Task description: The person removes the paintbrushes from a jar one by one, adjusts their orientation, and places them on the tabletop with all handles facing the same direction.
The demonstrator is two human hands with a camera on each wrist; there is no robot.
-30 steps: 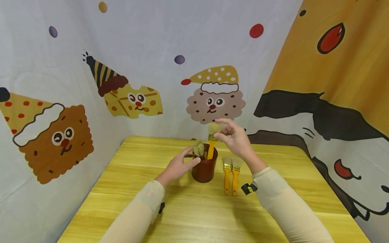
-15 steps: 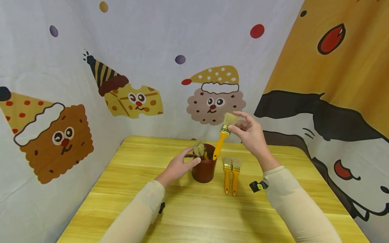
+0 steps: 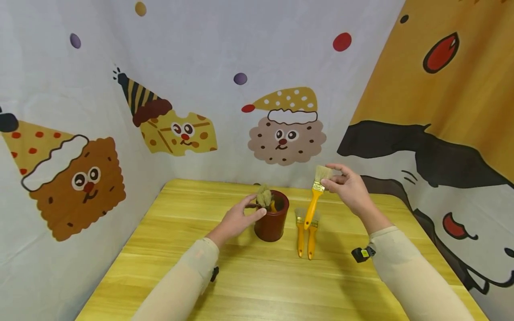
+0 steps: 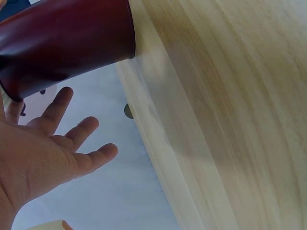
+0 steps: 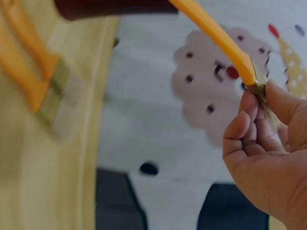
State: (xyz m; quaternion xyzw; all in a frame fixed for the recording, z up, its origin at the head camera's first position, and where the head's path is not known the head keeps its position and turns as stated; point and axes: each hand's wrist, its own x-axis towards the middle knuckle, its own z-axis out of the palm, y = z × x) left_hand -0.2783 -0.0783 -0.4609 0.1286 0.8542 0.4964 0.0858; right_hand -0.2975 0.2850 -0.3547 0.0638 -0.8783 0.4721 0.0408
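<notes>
While my left hand [image 3: 237, 218] spreads its fingers against the cup [image 3: 271, 228], my right hand [image 3: 351, 189] pinches a paintbrush [image 3: 315, 194] hanging below its fingertips.

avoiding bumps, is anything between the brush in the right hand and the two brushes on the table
Nothing visible: the right hand holds its brush in the air, and only open space shows between it and the two lying brushes. The pot stands to their left.
</notes>
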